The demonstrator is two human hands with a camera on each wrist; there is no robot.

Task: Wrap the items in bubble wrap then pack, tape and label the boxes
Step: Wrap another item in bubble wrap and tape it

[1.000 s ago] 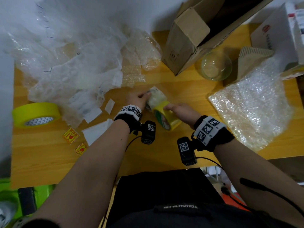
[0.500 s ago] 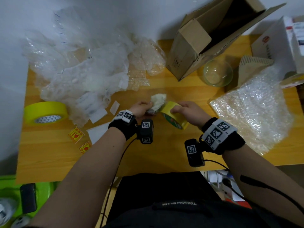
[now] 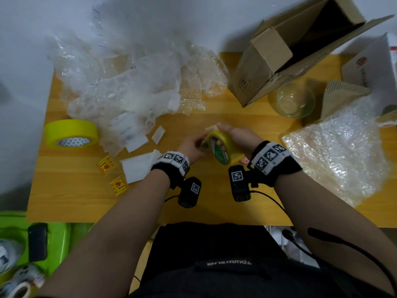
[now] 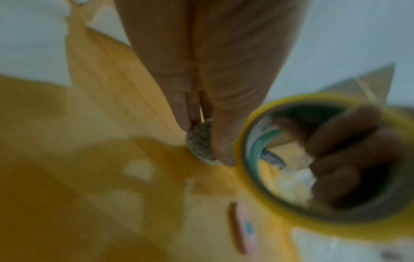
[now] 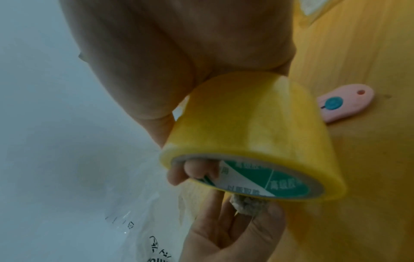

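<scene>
My right hand (image 3: 237, 136) grips a roll of clear yellowish packing tape (image 3: 224, 150) with a green-and-white core label, fingers (image 5: 197, 170) hooked through the core and thumb over the outside. The roll is held on edge above the wooden table (image 3: 214, 190). Just left of it, my left hand (image 3: 194, 145) pinches a small bubble-wrapped bundle (image 4: 200, 141) between its fingertips. In the right wrist view that bundle (image 5: 248, 205) sits right under the roll's rim. From the head view the roll hides most of it.
A pink utility knife (image 5: 345, 104) lies beside my right wrist. At the back stand an open cardboard box (image 3: 279, 54) and a glass bowl (image 3: 295, 100). A bubble wrap sheet (image 3: 343, 147) is right, a plastic heap (image 3: 129, 82) and big yellow tape roll (image 3: 71, 133) left, stickers (image 3: 106, 165) near.
My right hand has brought the tape roll up and left, close against the bundle in my left hand. The bundle, plainly seen before, is now mostly hidden behind the roll.
</scene>
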